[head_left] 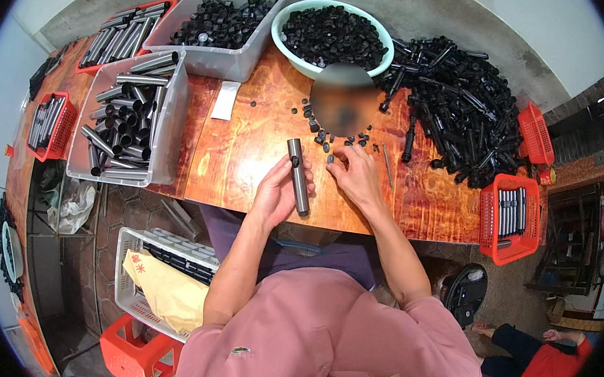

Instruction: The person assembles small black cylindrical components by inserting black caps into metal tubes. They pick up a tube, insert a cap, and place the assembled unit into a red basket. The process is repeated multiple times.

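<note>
My left hand (273,195) is closed round a dark grey metal tube (300,189), which stands almost straight up and down in the picture, with a small black piece showing on its side near the thumb. To the right of it, my right hand (356,178) is low over the table, its thumb and fingertips pinched at a small dark plug (330,159). Several loose black plugs (314,127) lie just beyond both hands. A thin metal rod (387,163) rests to the right of my right hand.
Beyond stand a pale green basin (386,62) and a clear bin (237,62) of black parts. A tub (160,174) of tubes stands left. Black assemblies (454,112) are heaped right, near a red basket (493,244). A white crate (133,297) stands below left. Another person (551,362) is lower right.
</note>
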The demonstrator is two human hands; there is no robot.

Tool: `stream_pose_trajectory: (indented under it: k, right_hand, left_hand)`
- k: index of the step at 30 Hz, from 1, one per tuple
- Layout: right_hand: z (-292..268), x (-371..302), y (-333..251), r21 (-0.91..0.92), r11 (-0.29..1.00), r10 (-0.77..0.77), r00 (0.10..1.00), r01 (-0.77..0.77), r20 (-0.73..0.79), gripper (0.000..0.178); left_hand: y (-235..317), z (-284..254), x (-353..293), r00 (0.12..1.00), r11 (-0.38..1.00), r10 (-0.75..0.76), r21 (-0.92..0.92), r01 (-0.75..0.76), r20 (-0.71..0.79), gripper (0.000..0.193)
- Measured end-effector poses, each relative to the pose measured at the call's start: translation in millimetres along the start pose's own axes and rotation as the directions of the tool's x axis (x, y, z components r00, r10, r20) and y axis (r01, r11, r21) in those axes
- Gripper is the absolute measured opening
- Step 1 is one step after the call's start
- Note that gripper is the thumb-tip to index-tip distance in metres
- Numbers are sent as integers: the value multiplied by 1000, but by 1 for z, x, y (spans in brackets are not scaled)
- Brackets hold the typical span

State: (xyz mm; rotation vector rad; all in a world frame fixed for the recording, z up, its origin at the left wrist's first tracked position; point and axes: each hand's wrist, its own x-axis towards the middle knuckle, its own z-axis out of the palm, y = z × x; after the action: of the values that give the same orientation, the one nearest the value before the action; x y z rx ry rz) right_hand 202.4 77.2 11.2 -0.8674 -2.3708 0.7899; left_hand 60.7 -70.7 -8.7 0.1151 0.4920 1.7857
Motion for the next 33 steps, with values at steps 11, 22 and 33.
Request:
stream_pose_trajectory:
  k: [11,22,33]
  right_hand:
    - [10,-1,8,24,998,-50,997,51,-58,26]
    - [8,-2,9,-9,999,-38,999,38,-15,23]
    - [0,-5,-15,194,981,-7,999,-1,40,23]
  left_hand:
    - [2,-3,-2,999,1000,-24,16,23,40,42]
    - [1,0,0,1000,1000,-18,-4,18,-4,40]
    - [-2,-11,2,999,999,-34,38,33,39,54]
